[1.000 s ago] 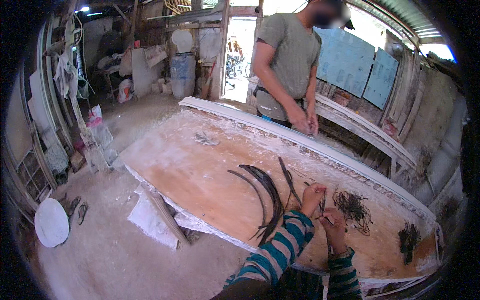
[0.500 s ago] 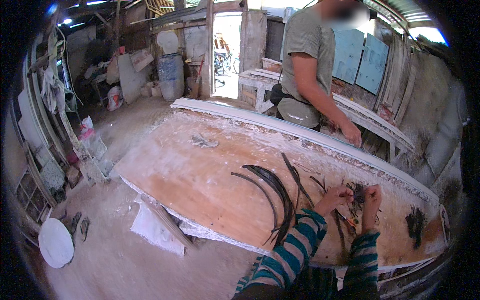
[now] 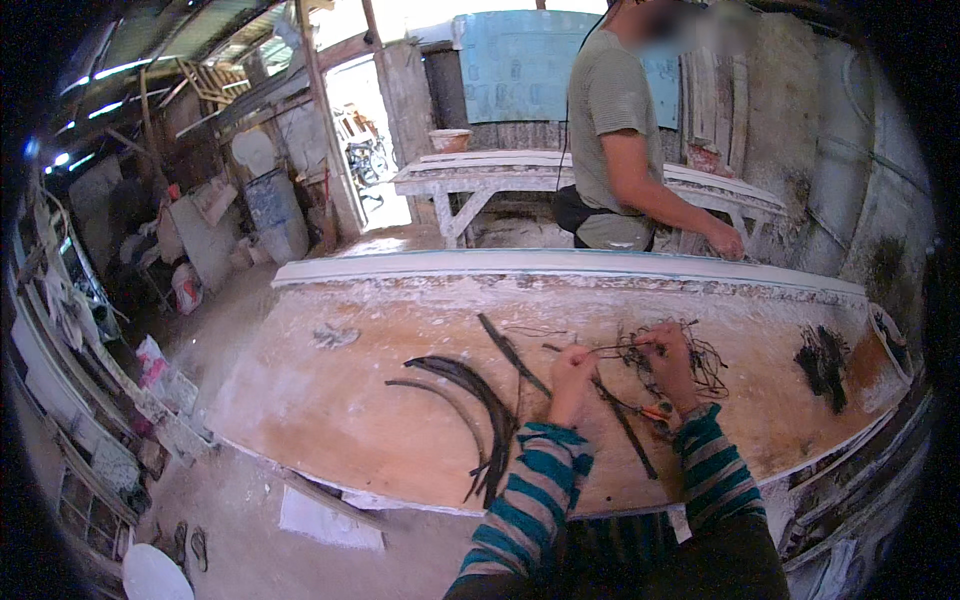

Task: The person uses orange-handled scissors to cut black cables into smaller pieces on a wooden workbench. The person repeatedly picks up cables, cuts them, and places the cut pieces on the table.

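Observation:
My left hand (image 3: pixel 572 378) pinches one end of a thin dark strand (image 3: pixel 612 349) above the wooden tabletop (image 3: pixel 330 420). Its other end runs to my right hand (image 3: pixel 670 362), whose fingers are closed on it. Around the right hand spreads a loose tangle of black strands (image 3: pixel 712 372). Beneath my hands lie a small orange-handled tool (image 3: pixel 655 411), its kind unclear, and a straight dark strip (image 3: pixel 627 432). Left of my left forearm rests a bundle of curved black strips (image 3: pixel 468 392), with another dark strip (image 3: pixel 508 348) behind it.
A dark clump of strands (image 3: pixel 822 362) lies at the table's right end. A long white moulding (image 3: pixel 520 268) lines the far edge. Beyond it stands a person in a grey shirt (image 3: pixel 612 110), an arm lowered near the moulding. A white bench (image 3: pixel 470 180) stands behind.
My hands have moved apart, and a strand now stretches between them. The view has turned, so the table appears more level. The other person stays across the table.

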